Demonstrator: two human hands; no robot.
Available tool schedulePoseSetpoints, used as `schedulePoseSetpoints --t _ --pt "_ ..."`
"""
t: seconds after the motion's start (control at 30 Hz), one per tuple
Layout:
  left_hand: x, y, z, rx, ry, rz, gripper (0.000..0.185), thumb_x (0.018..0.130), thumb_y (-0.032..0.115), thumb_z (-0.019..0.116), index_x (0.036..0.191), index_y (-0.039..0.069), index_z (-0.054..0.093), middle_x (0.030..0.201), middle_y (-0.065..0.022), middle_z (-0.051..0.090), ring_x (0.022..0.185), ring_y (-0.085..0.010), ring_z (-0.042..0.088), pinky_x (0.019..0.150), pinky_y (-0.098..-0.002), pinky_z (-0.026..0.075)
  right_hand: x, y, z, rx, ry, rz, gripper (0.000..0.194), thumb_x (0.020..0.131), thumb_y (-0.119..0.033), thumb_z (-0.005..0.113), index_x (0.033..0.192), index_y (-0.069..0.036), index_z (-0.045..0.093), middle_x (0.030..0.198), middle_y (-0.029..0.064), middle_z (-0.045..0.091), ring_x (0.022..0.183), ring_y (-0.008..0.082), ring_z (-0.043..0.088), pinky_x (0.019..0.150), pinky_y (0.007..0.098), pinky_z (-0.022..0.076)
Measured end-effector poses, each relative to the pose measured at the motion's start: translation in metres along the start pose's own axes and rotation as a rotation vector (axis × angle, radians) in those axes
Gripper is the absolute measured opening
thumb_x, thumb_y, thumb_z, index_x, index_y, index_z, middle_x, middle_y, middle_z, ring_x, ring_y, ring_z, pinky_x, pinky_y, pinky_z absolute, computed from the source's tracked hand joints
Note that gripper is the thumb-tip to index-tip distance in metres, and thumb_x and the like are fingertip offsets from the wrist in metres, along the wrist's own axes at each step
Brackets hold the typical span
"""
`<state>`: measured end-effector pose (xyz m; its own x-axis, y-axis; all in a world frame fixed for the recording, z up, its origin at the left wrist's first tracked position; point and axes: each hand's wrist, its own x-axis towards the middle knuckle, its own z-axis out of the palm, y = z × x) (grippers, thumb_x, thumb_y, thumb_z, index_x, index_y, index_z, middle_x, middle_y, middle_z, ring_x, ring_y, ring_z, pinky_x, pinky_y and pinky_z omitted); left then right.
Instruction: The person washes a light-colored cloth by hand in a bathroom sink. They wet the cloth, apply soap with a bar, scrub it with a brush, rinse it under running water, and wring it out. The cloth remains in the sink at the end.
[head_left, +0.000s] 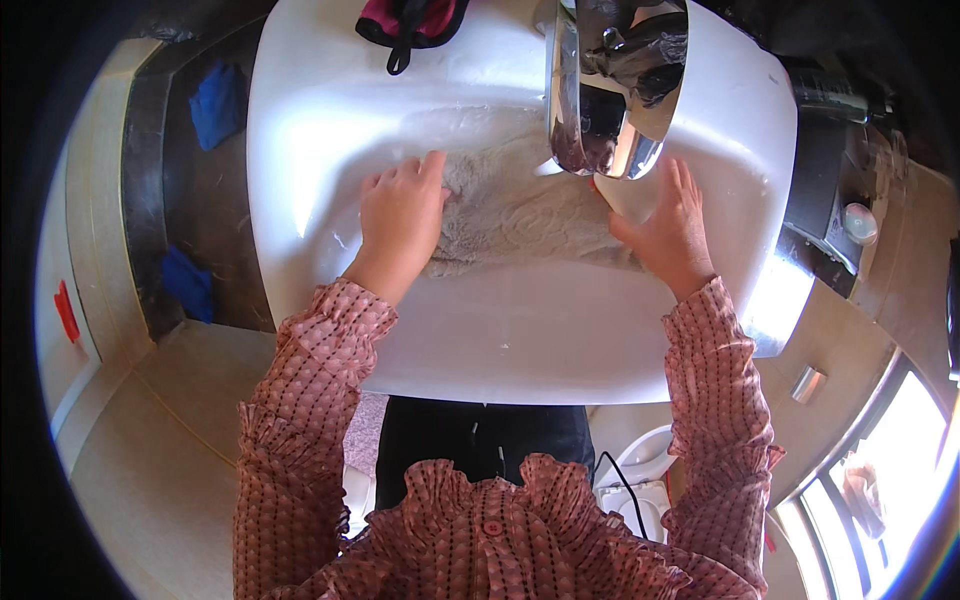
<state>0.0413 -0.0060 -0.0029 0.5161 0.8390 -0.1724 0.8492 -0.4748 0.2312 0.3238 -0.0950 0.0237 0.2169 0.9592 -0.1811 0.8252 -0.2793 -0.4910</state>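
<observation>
A light grey, fluffy cloth (525, 210) lies wet and spread out in the white washbasin (517, 330), below a shiny chrome faucet (619, 90). My left hand (405, 214) is at the cloth's left end, fingers curled and thumb against its edge; whether it pinches the fabric is hard to see. At the right end, my right hand (667, 225) has its fingers apart, with the thumb near or touching the cloth. A small red-orange bit shows under the faucet, partly hidden.
A pink and black fabric item (412, 22) with a loop rests on the basin's back rim. Blue cloths (217, 105) lie on the dark surface at left. A dark container (832, 94) stands at right. A toilet (637, 480) is below, near a black cord.
</observation>
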Motion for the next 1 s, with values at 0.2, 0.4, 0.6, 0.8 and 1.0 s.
schedulePoseSetpoints --t 0.2,0.4,0.6,0.8,1.0 --pt "-0.013 -0.007 -0.030 -0.582 0.053 -0.165 0.011 0.086 0.005 0.070 0.096 0.001 0.067 0.086 -0.0083 0.064 0.074 -0.0172 0.060 0.067 -0.0278 0.048 -0.012 0.002 -0.025 0.031 -0.012 0.105 0.073 0.068 -0.017 0.078 0.132 -0.003 0.046 0.119 0.0186 0.060 0.112 0.0344 0.058 0.098 0.0438 0.0449" --pt "-0.023 -0.009 -0.084 -0.673 0.296 -0.036 0.012 0.086 -0.004 0.068 0.098 -0.003 0.069 0.091 -0.0087 0.065 0.080 -0.0146 0.061 0.073 -0.0244 0.049 -0.021 -0.002 -0.076 0.286 0.066 0.073 0.075 0.068 -0.014 0.080 0.134 -0.003 0.046 0.119 0.0154 0.062 0.109 0.0259 0.062 0.093 0.0369 0.0507" --pt "-0.053 -0.014 -0.122 -0.804 0.290 0.006 0.013 0.085 -0.008 0.065 0.095 -0.001 0.066 0.086 -0.0080 0.060 0.079 -0.0166 0.059 0.071 -0.0266 0.048 -0.049 -0.009 -0.118 0.580 0.219 0.029 0.082 0.065 -0.013 0.078 0.138 0.000 0.042 0.125 0.0153 0.058 0.115 0.0256 0.059 0.095 0.0361 0.0499" --pt "-0.083 -0.020 -0.091 -0.505 -0.240 0.184 0.011 0.079 0.002 0.069 0.089 0.004 0.064 0.096 -0.0092 0.059 0.091 -0.0269 0.058 0.082 -0.0366 0.046 -0.072 0.010 -0.083 -0.030 -0.152 0.027 0.088 0.062 -0.013 0.080 0.140 -0.001 0.042 0.127 0.0166 0.057 0.119 0.0317 0.056 0.101 0.0412 0.0464" --pt "-0.076 0.006 -0.056 -0.313 -0.197 0.319 0.019 0.080 0.009 0.070 0.097 0.005 0.064 0.119 -0.0098 0.054 0.115 -0.0283 0.050 0.097 -0.0453 0.040 -0.073 -0.004 -0.046 -0.087 -0.148 -0.028 0.080 0.065 -0.012 0.078 0.138 -0.004 0.046 0.119 0.0184 0.054 0.111 0.0371 0.055 0.097 0.0460 0.0455"
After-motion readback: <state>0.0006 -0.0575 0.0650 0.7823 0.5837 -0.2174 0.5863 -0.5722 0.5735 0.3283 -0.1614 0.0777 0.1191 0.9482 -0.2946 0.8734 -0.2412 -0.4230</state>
